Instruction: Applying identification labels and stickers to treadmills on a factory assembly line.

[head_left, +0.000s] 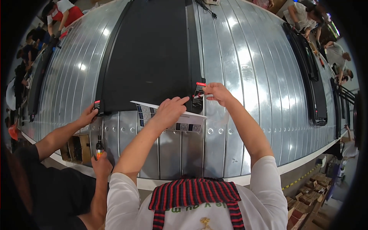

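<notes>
A long black treadmill deck (149, 57) with a flat belt and side rails lies in front of me, its near end toward my body. My left hand (168, 112) is closed on a white sheet of labels (182, 125), its index finger stretched toward the deck's near right corner. The sheet tilts across the deck's near edge. At that corner, my right hand (217, 94) pinches the edge of a red, white and black warning label (199, 89) lying against the rail end. A pale see-through strip hangs below my right wrist; its kind is unclear.
At my left, a co-worker's hand (89, 115) touches the deck's other corner, while their other hand (102, 165) grips a power screwdriver (99, 147). A cardboard box (76, 148) stands beside them. Metal rollers (253, 96) surround the deck. More black frames (308, 76) lie at right, near other people.
</notes>
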The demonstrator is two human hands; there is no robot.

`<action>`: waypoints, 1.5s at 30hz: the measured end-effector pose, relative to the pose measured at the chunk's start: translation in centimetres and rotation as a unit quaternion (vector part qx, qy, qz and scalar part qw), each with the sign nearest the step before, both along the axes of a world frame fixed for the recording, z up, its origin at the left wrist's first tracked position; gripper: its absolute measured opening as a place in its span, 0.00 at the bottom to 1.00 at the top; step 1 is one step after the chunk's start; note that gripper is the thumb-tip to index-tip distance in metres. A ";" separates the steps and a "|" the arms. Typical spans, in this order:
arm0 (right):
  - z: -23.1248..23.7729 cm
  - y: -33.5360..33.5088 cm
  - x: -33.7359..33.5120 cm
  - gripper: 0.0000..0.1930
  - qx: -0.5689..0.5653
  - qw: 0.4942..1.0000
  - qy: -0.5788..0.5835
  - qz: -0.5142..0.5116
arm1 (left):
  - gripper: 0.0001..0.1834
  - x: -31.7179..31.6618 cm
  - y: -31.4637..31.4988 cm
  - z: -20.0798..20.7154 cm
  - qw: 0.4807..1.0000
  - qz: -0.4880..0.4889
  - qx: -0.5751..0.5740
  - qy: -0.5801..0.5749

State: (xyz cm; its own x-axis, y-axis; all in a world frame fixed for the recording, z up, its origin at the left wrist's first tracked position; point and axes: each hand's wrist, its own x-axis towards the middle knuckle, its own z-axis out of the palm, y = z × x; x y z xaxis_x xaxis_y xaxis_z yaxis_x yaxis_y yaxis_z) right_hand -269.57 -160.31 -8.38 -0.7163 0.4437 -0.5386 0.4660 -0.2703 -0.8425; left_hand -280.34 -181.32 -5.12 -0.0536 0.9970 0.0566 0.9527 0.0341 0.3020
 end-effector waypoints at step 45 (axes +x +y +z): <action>0.3 2.0 -4.0 0.06 0.020 0.995 -0.078 0.055 | 0.05 -2.5 2.8 -2.3 0.994 -0.031 0.017 -0.108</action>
